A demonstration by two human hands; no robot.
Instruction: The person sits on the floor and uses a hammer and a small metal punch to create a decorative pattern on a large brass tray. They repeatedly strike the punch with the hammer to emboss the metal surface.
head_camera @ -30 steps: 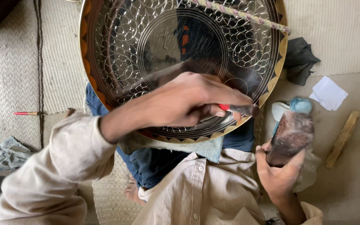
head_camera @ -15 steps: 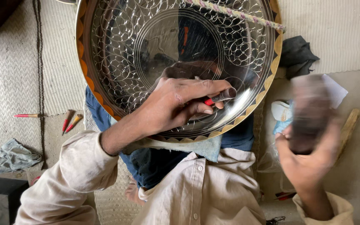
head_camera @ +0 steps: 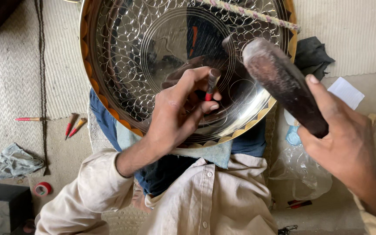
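Note:
A large round metal tray (head_camera: 122,65) with engraved circle patterns and a gold scalloped rim rests on my lap. My left hand (head_camera: 177,111) holds a small chisel (head_camera: 211,82) with a red band, its tip set against the tray's surface. Raised above the tray's right edge, my right hand (head_camera: 342,143) grips a dark wooden mallet (head_camera: 279,80), whose head hangs over the tray near the chisel. A braided cord (head_camera: 251,13) crosses the tray's top.
Red-handled chisels (head_camera: 72,124) and another one (head_camera: 28,119) lie on the floor at left. A grey rag (head_camera: 14,161) and a red tape roll (head_camera: 43,188) sit lower left. A dark cloth (head_camera: 312,54), white paper (head_camera: 347,92) and clear plastic (head_camera: 303,169) are at right.
My right hand has lifted the mallet from beside my lap up and left over the tray. My left hand has shifted its grip and stood the chisel upright on the tray.

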